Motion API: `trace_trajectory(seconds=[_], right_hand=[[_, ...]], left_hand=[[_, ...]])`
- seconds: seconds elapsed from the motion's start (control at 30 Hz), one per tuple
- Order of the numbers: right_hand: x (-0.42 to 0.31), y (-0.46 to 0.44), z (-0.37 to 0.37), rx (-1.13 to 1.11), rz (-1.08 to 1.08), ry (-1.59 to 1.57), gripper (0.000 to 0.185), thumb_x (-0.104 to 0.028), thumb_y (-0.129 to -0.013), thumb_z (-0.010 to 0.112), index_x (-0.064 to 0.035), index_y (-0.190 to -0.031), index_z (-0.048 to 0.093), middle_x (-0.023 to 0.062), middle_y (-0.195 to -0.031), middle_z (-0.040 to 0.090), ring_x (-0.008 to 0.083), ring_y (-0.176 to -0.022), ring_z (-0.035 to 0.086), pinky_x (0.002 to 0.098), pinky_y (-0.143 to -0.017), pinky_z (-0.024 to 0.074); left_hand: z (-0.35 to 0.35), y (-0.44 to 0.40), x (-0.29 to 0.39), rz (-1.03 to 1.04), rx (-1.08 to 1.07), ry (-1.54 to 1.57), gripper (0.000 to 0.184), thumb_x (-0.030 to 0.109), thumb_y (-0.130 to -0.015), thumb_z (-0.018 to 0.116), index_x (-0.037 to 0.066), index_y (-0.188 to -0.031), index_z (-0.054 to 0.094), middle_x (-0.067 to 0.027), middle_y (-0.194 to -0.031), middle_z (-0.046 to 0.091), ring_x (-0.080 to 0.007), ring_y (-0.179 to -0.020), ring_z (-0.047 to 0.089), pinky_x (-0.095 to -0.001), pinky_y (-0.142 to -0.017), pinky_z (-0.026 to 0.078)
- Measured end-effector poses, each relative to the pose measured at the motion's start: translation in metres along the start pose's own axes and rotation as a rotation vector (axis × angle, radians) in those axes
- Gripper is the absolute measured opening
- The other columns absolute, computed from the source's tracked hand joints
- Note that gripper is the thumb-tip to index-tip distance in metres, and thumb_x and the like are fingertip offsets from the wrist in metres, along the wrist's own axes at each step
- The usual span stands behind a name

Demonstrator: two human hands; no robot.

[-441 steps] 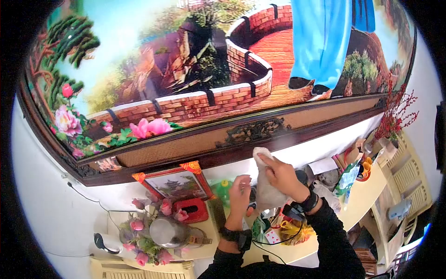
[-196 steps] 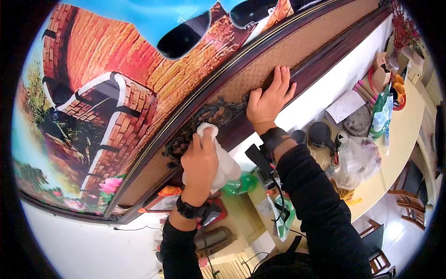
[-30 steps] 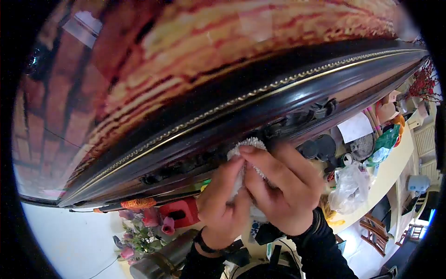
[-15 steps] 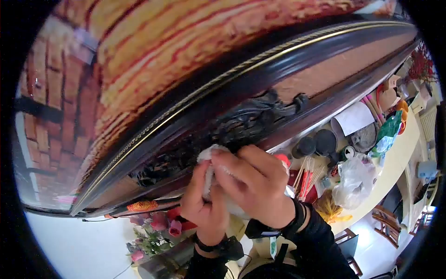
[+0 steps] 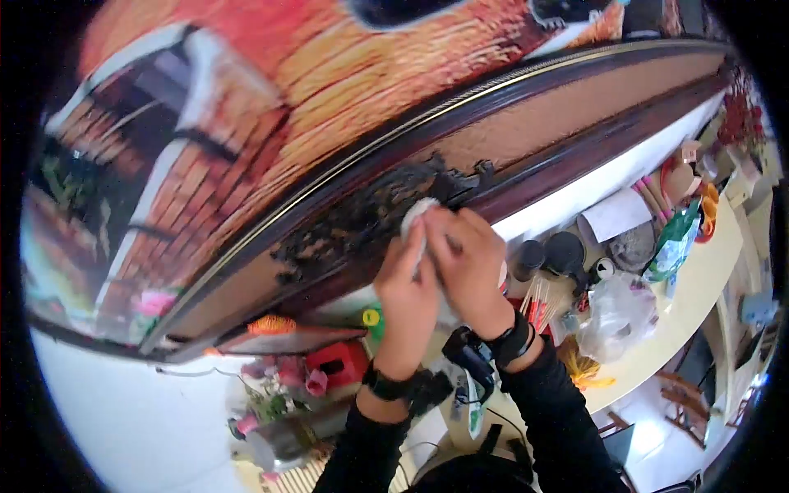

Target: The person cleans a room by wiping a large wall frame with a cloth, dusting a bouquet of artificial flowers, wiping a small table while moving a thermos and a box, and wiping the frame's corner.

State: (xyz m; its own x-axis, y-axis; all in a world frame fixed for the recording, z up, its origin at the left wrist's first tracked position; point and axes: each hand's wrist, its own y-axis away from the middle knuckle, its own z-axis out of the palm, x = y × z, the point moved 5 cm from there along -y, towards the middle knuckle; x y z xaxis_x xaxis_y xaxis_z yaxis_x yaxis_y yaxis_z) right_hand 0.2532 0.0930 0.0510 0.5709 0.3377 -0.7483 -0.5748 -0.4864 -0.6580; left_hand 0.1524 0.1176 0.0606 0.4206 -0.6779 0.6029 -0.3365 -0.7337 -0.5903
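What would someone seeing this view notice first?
Probably the big, vivid picture filling the top of the view. At center, the left hand and right hand hold a white cloth by the dark carved ornament on the frame. Lower left, a bright red box sits near pink flowers.

Home, framed picture [image 5: 353, 90], pink flowers [image 5: 316, 382], table [image 5: 697, 306]
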Motion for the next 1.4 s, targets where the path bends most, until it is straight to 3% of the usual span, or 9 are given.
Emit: trace_trajectory(seconds=[0.13,0.4,0.53,0.57,0.67,0.77,0.87,1.13,1.4], right_hand=[[-0.006,-0.001,-0.003,-0.079,0.024,0.005,0.009,-0.008,-0.072,0.059,-0.0035,-0.079,0.062,0.0137,-0.07,0.058,0.0299,-0.06,0.055,0.0369,-0.05,0.0437],[-0.022,0.059,-0.013,-0.441,0.142,0.037,0.027,-0.017,-0.077,0.057,-0.0049,-0.101,0.058,0.0179,-0.09,0.059,0.0326,-0.065,0.058,0.0373,-0.057,0.0458],[-0.048,0.075,-0.013,-0.531,0.17,-0.138,0.047,-0.026,-0.081,0.057,-0.0084,-0.121,0.041,0.021,-0.098,0.057,0.0327,-0.079,0.059,0.0353,-0.067,0.0462],[-0.053,0.075,-0.012,-0.606,0.262,-0.142,0.045,-0.024,-0.084,0.053,-0.0078,-0.123,0.036,0.022,-0.098,0.056,0.0324,-0.084,0.059,0.0348,-0.072,0.0456],[-0.061,0.071,-0.003,-0.601,0.354,-0.296,0.043,-0.014,-0.084,0.052,-0.0048,-0.123,0.035,0.0142,-0.104,0.054,0.0171,-0.093,0.052,0.0287,-0.078,0.0422],[-0.074,0.062,0.002,-0.478,0.361,-0.198,0.034,-0.01,-0.084,0.052,-0.0031,-0.116,0.044,0.0145,-0.099,0.056,0.0188,-0.09,0.055,0.0292,-0.075,0.0437],[-0.093,0.046,0.015,-0.288,-0.165,-0.017,0.025,-0.009,-0.082,0.053,-0.0055,-0.106,0.051,0.0184,-0.089,0.058,0.0321,-0.069,0.059,0.0331,-0.059,0.0465],[-0.084,0.023,0.058,-0.4,-0.388,0.304,0.025,-0.008,-0.074,0.057,-0.0101,-0.099,0.056,0.0116,-0.075,0.055,0.0282,-0.051,0.054,0.0346,-0.043,0.0433],[-0.073,0.018,0.066,-0.418,-0.241,0.153,0.027,-0.005,-0.071,0.056,-0.0094,-0.097,0.057,0.0106,-0.07,0.056,0.0281,-0.052,0.055,0.0359,-0.045,0.0451]], left_hand=[[0.001,0.006,0.003,0.058,0.11,0.048,0.047,-0.008,-0.069,0.05,0.007,-0.114,0.053,-0.0178,-0.082,0.054,-0.0353,-0.068,0.054,-0.0373,-0.058,0.044],[-0.015,0.078,-0.023,-0.274,0.132,0.392,0.038,-0.007,-0.073,0.048,0.004,-0.109,0.056,-0.0172,-0.09,0.061,-0.0263,-0.079,0.061,-0.0303,-0.07,0.046],[-0.037,0.084,-0.015,-0.247,0.198,0.538,0.036,-0.007,-0.076,0.046,0.002,-0.109,0.056,-0.0151,-0.098,0.061,-0.0187,-0.088,0.059,-0.029,-0.076,0.044],[-0.04,0.085,-0.014,-0.314,0.072,0.592,0.037,-0.009,-0.08,0.042,-0.002,-0.115,0.05,-0.0125,-0.114,0.054,-0.0177,-0.104,0.051,-0.0265,-0.089,0.038],[-0.053,0.077,-0.008,-0.262,0.078,0.655,0.035,-0.004,-0.083,0.044,-0.002,-0.117,0.047,-0.0105,-0.115,0.052,-0.0169,-0.101,0.051,-0.0252,-0.086,0.039],[-0.07,0.069,-0.004,-0.193,0.167,0.57,0.034,0.003,-0.085,0.047,-0.001,-0.119,0.045,-0.009,-0.115,0.05,-0.0149,-0.099,0.049,-0.0242,-0.083,0.04],[-0.074,0.058,-0.019,-0.24,0.191,0.598,0.035,0.007,-0.086,0.048,-0.001,-0.119,0.045,-0.009,-0.115,0.05,-0.0147,-0.097,0.051,-0.0239,-0.08,0.041],[-0.083,0.024,-0.036,-0.132,0.234,0.082,0.032,-0.003,-0.081,0.046,0.002,-0.112,0.052,-0.0181,-0.104,0.058,-0.0295,-0.093,0.059,-0.0308,-0.076,0.045],[-0.08,0.02,-0.04,-0.193,0.212,0.06,0.035,-0.007,-0.076,0.045,0.002,-0.108,0.055,-0.0191,-0.095,0.058,-0.0293,-0.081,0.059,-0.0327,-0.071,0.046]])
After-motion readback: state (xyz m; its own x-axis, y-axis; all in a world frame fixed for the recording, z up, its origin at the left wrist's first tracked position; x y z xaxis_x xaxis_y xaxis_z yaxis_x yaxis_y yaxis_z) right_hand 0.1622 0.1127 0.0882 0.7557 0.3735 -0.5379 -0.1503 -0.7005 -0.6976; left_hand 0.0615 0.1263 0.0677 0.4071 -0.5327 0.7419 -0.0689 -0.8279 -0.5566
